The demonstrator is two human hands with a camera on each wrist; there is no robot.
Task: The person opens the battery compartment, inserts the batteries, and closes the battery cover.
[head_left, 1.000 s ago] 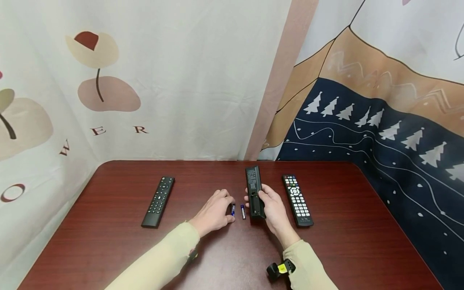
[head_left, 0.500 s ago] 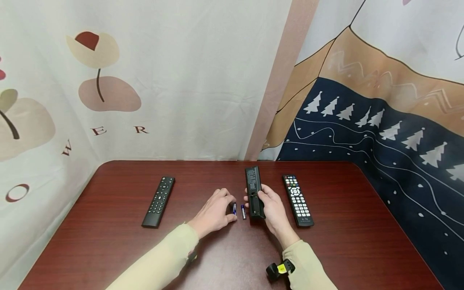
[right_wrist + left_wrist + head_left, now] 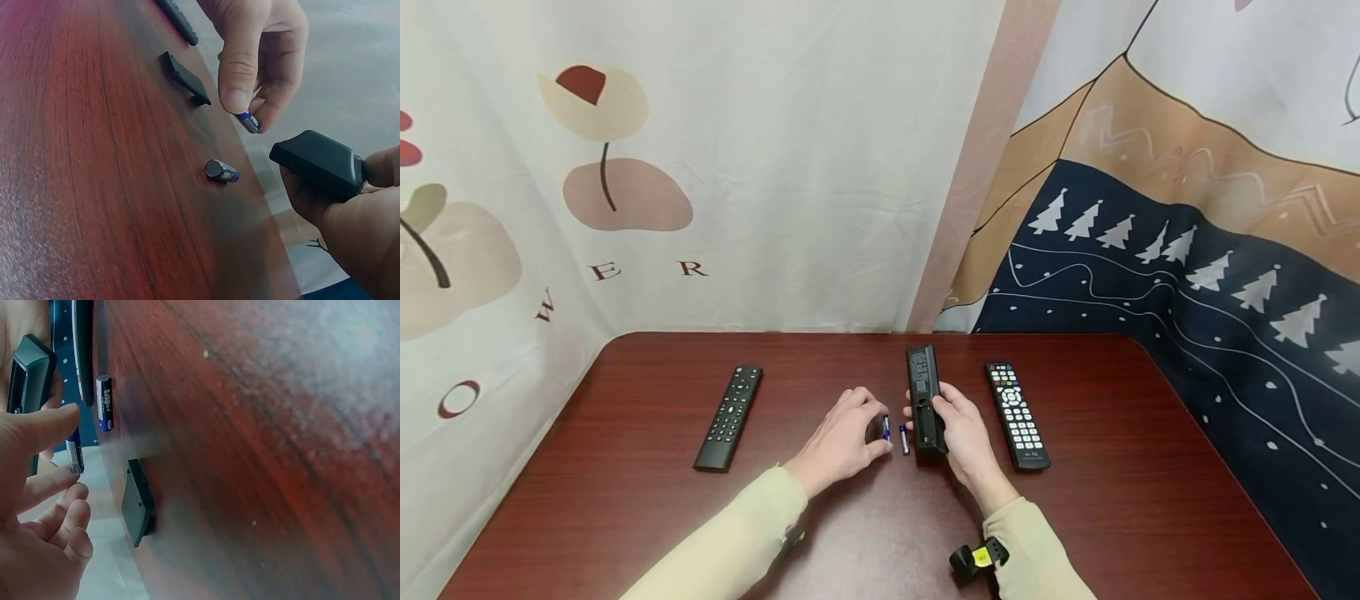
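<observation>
Between thumb and fingertip my left hand point(image 3: 838, 437) pinches a small blue and silver battery point(image 3: 74, 455), held up off the table. My right hand point(image 3: 967, 440) grips a black remote control point(image 3: 923, 387) with its labelled back turned up and the battery compartment uncovered, thumb along its right edge. On the table, just left of that remote, lies a second blue battery point(image 3: 904, 440); its printed side shows in the left wrist view. A black battery cover point(image 3: 185, 78) rests on the table near the left hand, which hides it in the head view.
Another black remote point(image 3: 727, 418) lies button side up to the left. Right of my right hand lies a third remote point(image 3: 1017, 415) with white buttons. The brown table point(image 3: 647, 500) ends at printed curtains point(image 3: 790, 167) behind.
My left hand has shifted slightly right and up with the battery, nearer to the remote. The right hand and its remote have barely moved; the loose battery stays put.
</observation>
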